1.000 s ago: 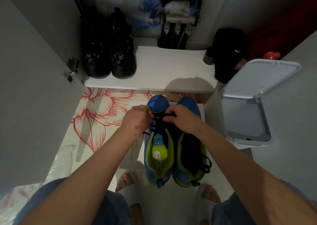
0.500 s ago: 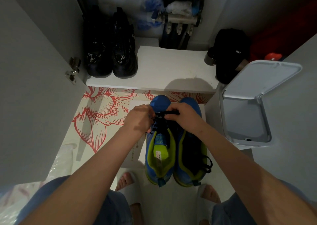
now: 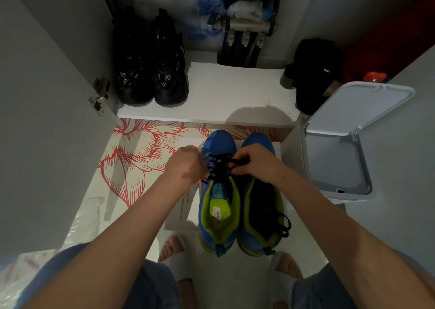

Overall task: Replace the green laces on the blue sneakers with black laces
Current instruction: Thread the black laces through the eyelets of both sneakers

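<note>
pinching the black lace [image 3: 220, 167] from either side, the left hand [image 3: 186, 165] and right hand [image 3: 255, 164] curl their fingers round its ends above the left sneaker [image 3: 219, 217]. this blue sneaker stands on the floor [image 3: 235, 282], touching the right sneaker [image 3: 261, 214], toes toward a shelf [image 3: 223, 92].

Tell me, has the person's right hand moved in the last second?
Yes, slightly: the right hand has drawn rightward from the middle of the left sneaker, pulling the black lace along.

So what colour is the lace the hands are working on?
Black; the lace shows best in the head view.
</note>
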The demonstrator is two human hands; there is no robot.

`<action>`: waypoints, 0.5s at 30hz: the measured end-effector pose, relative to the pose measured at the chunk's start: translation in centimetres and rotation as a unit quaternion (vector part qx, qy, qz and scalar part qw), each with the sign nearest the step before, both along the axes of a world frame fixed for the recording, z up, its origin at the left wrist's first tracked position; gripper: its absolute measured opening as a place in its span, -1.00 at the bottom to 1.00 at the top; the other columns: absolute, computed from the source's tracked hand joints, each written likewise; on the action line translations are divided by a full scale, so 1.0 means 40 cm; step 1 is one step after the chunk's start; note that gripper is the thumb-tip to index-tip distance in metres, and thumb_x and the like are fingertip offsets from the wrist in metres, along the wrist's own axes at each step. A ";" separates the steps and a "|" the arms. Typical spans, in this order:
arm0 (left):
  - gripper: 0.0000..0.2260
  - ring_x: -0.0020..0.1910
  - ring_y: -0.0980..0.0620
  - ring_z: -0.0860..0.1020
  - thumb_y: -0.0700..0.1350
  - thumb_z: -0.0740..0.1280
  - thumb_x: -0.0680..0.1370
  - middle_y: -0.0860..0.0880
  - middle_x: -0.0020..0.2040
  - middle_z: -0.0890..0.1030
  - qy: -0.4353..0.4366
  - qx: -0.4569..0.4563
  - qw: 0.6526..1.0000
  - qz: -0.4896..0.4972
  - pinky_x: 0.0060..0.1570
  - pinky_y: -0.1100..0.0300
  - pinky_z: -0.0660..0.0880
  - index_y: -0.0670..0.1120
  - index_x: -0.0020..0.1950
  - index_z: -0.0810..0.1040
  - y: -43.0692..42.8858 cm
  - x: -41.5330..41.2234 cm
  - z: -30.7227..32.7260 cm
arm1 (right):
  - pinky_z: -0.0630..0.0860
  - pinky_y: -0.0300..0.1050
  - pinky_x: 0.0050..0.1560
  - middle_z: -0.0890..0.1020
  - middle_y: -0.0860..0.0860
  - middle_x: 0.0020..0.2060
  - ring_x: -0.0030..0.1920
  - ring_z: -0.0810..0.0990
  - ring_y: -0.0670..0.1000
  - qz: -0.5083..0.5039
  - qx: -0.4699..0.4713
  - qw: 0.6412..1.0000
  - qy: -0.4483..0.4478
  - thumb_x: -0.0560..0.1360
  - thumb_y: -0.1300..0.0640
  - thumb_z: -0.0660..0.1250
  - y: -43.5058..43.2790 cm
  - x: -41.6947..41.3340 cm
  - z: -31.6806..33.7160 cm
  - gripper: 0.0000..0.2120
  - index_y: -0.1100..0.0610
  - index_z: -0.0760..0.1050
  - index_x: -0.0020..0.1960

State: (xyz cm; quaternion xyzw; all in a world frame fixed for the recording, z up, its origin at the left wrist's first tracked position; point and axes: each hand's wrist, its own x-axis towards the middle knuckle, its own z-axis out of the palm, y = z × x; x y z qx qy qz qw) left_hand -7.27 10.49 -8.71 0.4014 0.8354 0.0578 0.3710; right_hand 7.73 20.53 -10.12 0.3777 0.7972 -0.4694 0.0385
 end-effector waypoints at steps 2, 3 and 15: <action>-0.85 -0.32 0.04 0.54 -0.20 0.36 0.50 -0.07 -0.18 0.55 -0.021 0.013 1.000 -0.003 -0.18 0.25 0.52 -0.24 0.01 0.64 0.001 0.001 0.003 | 0.42 -0.21 0.04 0.65 0.09 -0.03 0.01 0.57 0.00 0.007 0.010 1.000 -0.010 0.40 0.25 0.46 -0.005 -0.002 -0.008 -0.81 0.21 0.62 0.01; -0.88 -0.42 0.11 0.52 -0.22 0.38 0.50 -0.04 -0.16 0.53 -0.034 0.020 0.999 0.000 -0.31 0.37 0.47 -0.21 -0.01 0.65 0.002 0.002 0.004 | 0.42 -0.21 0.02 0.64 0.09 -0.03 0.00 0.56 0.01 0.010 0.015 1.000 -0.013 0.41 0.24 0.45 -0.006 -0.004 -0.012 -0.82 0.21 0.61 0.01; -0.88 -0.11 -0.16 0.64 -0.30 0.26 0.55 -0.18 0.03 0.61 0.004 0.044 0.998 -0.052 -0.26 0.14 0.53 -0.22 0.03 0.57 -0.007 0.026 0.018 | 0.41 -0.25 -0.10 0.58 0.02 -0.17 -0.11 0.53 -0.03 -0.002 0.039 0.998 0.046 0.47 0.21 0.39 0.008 -0.017 0.017 -0.92 0.22 0.58 -0.06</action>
